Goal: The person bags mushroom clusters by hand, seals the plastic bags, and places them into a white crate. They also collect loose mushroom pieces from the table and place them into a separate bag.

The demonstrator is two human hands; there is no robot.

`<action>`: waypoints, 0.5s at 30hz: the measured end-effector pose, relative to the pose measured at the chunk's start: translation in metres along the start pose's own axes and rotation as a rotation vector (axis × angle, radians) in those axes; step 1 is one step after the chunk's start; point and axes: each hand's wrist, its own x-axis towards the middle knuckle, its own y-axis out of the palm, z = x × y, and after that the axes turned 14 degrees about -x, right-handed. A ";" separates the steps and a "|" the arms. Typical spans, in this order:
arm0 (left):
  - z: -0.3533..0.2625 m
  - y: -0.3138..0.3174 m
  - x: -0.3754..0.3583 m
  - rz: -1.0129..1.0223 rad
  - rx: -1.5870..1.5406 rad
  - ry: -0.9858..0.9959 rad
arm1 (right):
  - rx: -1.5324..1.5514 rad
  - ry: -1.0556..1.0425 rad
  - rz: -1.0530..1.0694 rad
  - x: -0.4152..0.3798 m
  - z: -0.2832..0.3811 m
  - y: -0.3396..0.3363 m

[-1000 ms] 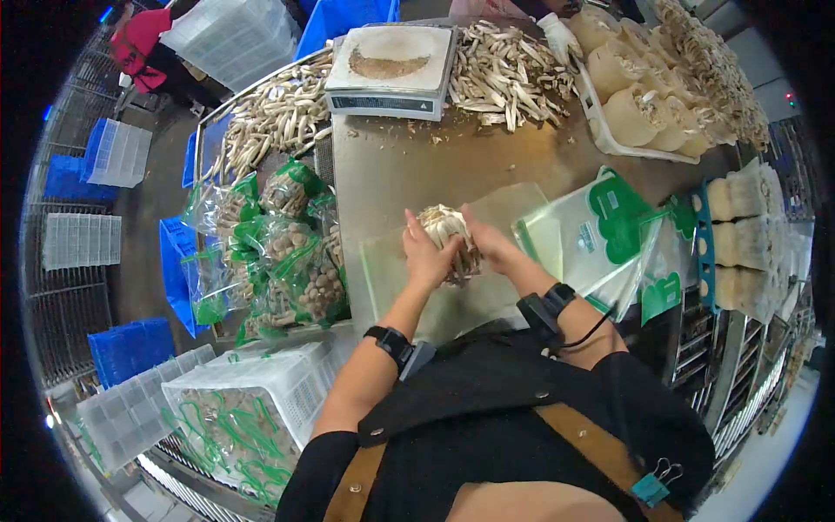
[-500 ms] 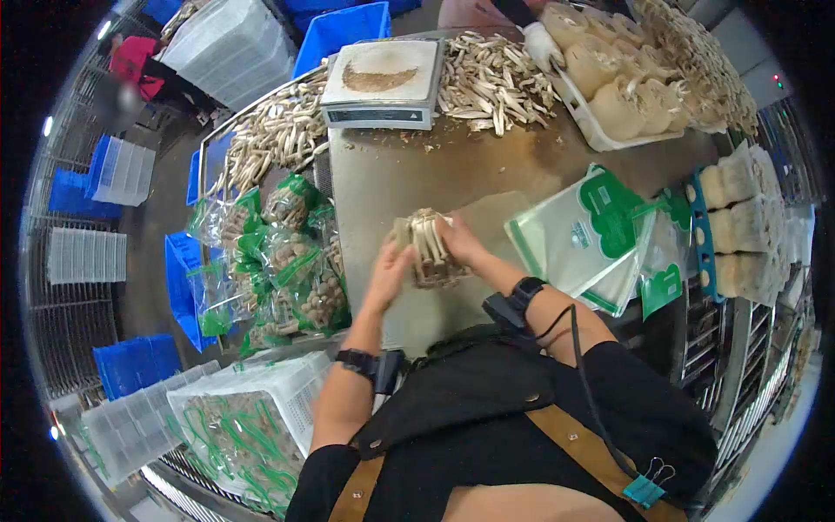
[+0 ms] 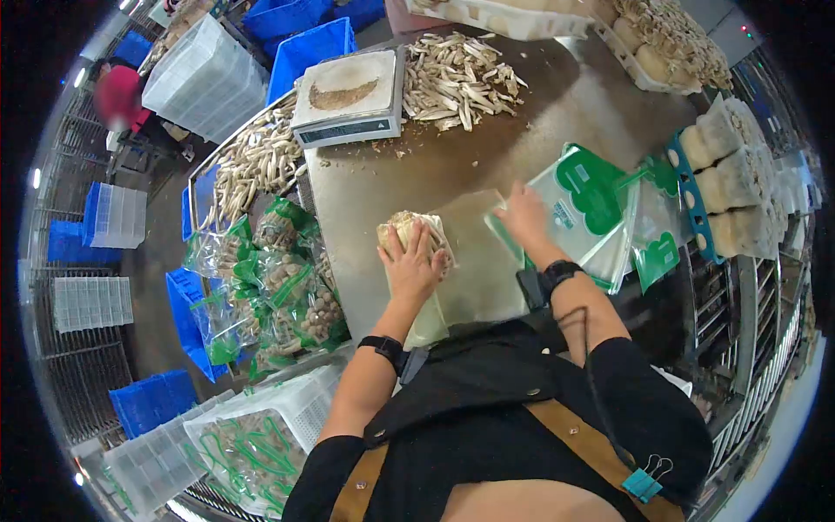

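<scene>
A bundle of pale long-stemmed mushrooms (image 3: 403,217) lies on the steel table, on or beside a clear plastic sheet or bag. My left hand (image 3: 410,265) rests over it with the fingers spread. To the right, my right hand (image 3: 524,217) is at the top edge of a clear plastic bag (image 3: 478,261) with a green border; its fingers are bent and slightly blurred, and seem to pinch that edge. Under and beyond this hand is a stack of flat clear bags with green print (image 3: 594,187).
A scale (image 3: 348,96) stands at the back, beside loose mushrooms (image 3: 457,83). Filled green-topped bags (image 3: 283,270) are piled at left, above a white crate (image 3: 304,404). Mushroom blocks in a blue holder (image 3: 693,200) stand at right. A white tray (image 3: 513,19) is at the far edge.
My right hand has left the mushroom bundle and moved right to the bags. The left hand now lies over the bundle. At the far side, a tray has shifted, and the view has turned slightly.
</scene>
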 end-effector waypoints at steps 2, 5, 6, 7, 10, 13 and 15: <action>-0.002 -0.003 0.000 -0.013 -0.006 0.009 | 0.262 -0.017 0.232 -0.001 -0.007 0.011; -0.006 -0.006 0.003 0.020 -0.110 -0.103 | 0.960 -0.114 0.446 -0.014 0.030 0.025; -0.003 -0.004 0.010 0.148 -0.062 -0.186 | 0.854 -0.185 0.354 -0.030 0.058 0.030; 0.000 -0.005 0.013 0.275 -0.012 -0.264 | 0.747 -0.251 0.260 -0.048 0.090 0.033; 0.012 -0.042 0.012 0.086 -1.652 -0.662 | 0.247 -0.428 -0.275 -0.110 0.142 0.027; 0.018 -0.034 -0.013 -0.227 -1.453 -0.500 | 0.161 -0.617 -0.121 -0.127 0.138 0.024; 0.031 -0.024 -0.022 -0.270 -1.346 -0.510 | 0.383 -0.672 -0.031 -0.111 0.114 0.031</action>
